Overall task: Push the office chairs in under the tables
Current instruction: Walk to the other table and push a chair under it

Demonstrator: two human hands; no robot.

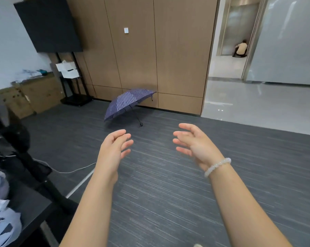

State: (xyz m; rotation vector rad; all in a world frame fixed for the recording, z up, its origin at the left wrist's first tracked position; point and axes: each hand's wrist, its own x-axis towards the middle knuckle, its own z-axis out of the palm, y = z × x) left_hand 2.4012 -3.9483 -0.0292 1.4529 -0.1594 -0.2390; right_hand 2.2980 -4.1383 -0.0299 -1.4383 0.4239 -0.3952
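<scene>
My left hand [115, 147] and my right hand [193, 142] are both raised in front of me over the grey carpet, palms facing each other, fingers apart and holding nothing. A bead bracelet circles my right wrist. At the far left a dark table [31, 209] reaches into view, with a black chair-like shape [13, 139] beside it, blurred and partly cut off by the frame edge. No other office chair is visible.
An open blue checked umbrella [127, 104] lies on the carpet by the wooden wall panels. A white cable [75, 170] runs across the floor. Cardboard boxes [34, 95] and a screen stand [74, 81] are at the back left. A person [240, 49] crouches beyond the doorway.
</scene>
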